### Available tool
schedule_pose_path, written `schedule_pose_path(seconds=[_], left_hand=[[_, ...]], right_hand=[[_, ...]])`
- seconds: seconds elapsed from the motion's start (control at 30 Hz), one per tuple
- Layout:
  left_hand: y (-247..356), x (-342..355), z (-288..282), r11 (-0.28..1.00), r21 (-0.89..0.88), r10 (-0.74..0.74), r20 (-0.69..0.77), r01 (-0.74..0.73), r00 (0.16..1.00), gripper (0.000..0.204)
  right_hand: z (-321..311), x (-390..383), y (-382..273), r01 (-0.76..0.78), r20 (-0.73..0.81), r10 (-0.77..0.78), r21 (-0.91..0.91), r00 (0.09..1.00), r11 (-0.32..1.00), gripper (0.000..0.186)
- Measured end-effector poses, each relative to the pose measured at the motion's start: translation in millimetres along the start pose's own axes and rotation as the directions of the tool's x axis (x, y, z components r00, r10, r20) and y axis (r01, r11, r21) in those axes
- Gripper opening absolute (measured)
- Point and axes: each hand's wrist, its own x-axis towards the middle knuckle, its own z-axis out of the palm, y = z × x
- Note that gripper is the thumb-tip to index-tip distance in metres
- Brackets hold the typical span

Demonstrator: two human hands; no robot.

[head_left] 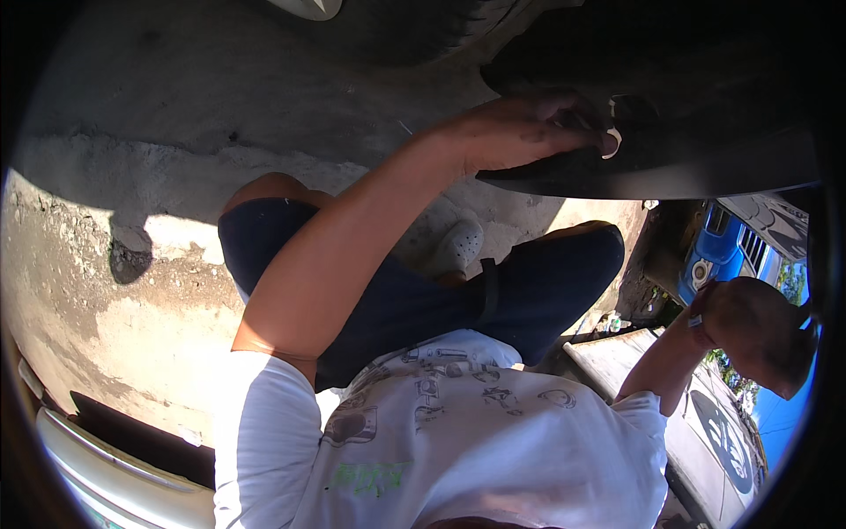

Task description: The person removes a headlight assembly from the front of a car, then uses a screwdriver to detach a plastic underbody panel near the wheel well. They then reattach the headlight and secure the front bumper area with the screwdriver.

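Left hand (551,132) up at a dark car panel (705,167)
It's half curled right at a small pale curved piece (618,142) by the panel, can't tell if gripped. Right hand (758,331) is off to the side, too shadowy to read.

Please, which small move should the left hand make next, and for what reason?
The left hand might slide its fingers slightly along the pale curved edge, because they seem to meet it there on the dark panel; shadow hides whether they pinch it.
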Motion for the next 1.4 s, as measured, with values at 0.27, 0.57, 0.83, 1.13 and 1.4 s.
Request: schedule_pose_path(seconds=[0.27, 0.57, 0.83, 1.13, 1.4], left_hand=[[26.1, 4.1, -10.7, 0.882, 0.471, 0.169, -0.371, 0.028, 0.913, 0.037], [48.1, -9.1, -10.5, 0.449, 0.889, 0.469, -0.147, -0.091, 0.871, 0.037], [103.8, -86.1, 22.2, 0.937, 0.326, 0.146, -0.694, 0.128, 0.705, 0.055], [136.9, -136.9, 86.0, 0.875, 0.424, 0.31, -0.861, 0.233, 0.402, 0.052], [118.2, -70.4, 82.0, 0.659, 0.649, 0.415, -0.736, 0.381, 0.535, 0.083]], right_hand=[[107.1, -312.4, -108.9, -0.553, 0.94, 0.151, -0.304, -0.305, 0.776, 0.041], [174.3, -500.4, -85.2, -0.489, 0.805, 0.248, -0.538, -0.539, 0.686, 0.083], [174.4, -514.5, -98.5, -0.447, 0.755, 0.391, -0.637, -0.526, 0.628, 0.085], [208.8, -442.1, -112.6, -0.674, 0.814, 0.334, -0.581, -0.476, 0.456, 0.048], [232.9, -473.5, -129.2, -0.833, 0.74, 0.466, -0.553, -0.485, 0.011, 0.056]])
